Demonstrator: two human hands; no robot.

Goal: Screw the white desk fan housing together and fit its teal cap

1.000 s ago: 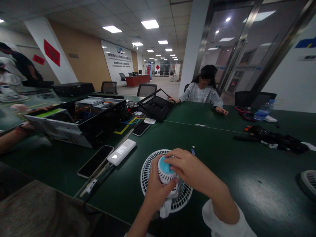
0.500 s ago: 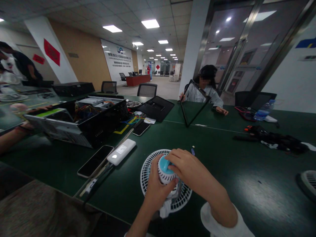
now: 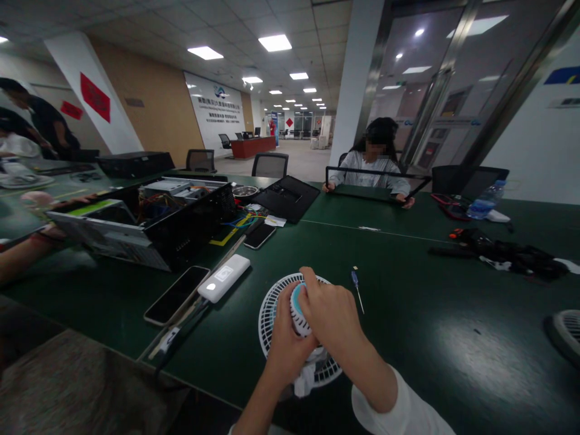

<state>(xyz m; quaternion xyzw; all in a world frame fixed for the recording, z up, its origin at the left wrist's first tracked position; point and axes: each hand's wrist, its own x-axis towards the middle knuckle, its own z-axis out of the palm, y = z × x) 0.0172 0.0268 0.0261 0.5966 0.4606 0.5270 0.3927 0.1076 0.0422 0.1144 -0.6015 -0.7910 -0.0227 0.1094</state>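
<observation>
Both my hands are on a small white desk fan (image 3: 272, 320), which lies on the dark green table (image 3: 444, 314). My left hand (image 3: 290, 338) wraps its white motor housing from below. My right hand (image 3: 328, 317) presses over the blue hub (image 3: 296, 302), hiding most of it. A white cloth (image 3: 304, 380) hangs out under the fan. Just right of my right hand lies a small blue-handled screwdriver (image 3: 357, 289). A white power bank (image 3: 223, 278) and a black smartphone (image 3: 176, 295) lie to the left of the fan.
An opened computer case (image 3: 181, 226) with wires and a second phone (image 3: 260, 235) stand further left. Across the table, a seated person (image 3: 371, 160) holds a black frame (image 3: 376, 184). Another person's arm (image 3: 27, 260) rests at far left. Black cables (image 3: 512, 257) and a water bottle (image 3: 483, 205) lie right.
My right hand has slid down and left over the hub, and the fan has turned slightly. The seated person has lowered the black frame from tilted to nearly level.
</observation>
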